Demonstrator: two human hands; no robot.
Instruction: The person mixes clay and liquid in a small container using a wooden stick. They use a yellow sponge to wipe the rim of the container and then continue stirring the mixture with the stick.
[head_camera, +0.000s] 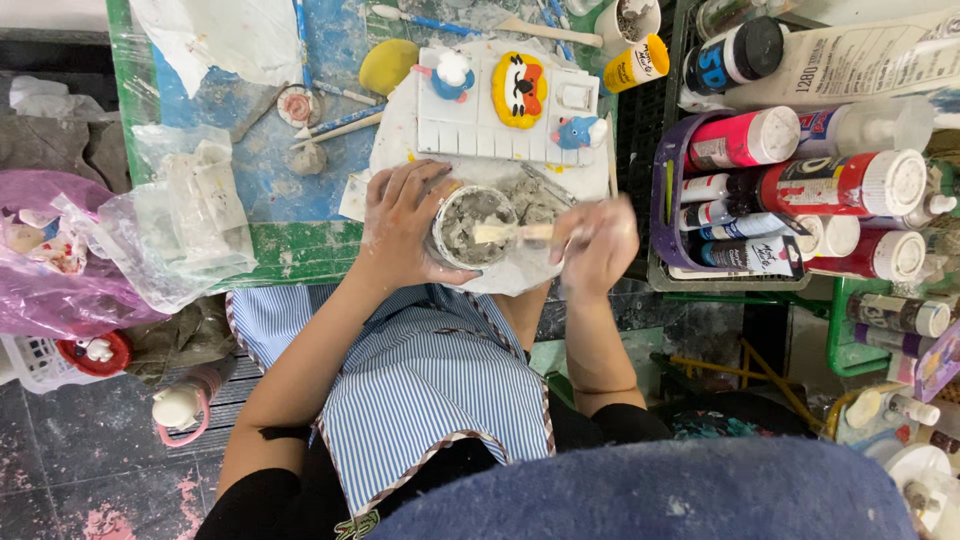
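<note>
A cup (472, 226) sits at the worktop's (300, 240) near edge, a stick (510, 233) in it. Behind it lies a board (500, 125) carrying figures. Paint bottles (800, 190) lie in a crate (665, 180) to the right; bags (130, 240) lie left.

A paint-smeared green and blue table (300, 250) stands on a dark, pink-stained floor (90, 470).

Craft workshop: paint bottles (800, 185); clay figures (518, 88); stained table (300, 250)
</note>
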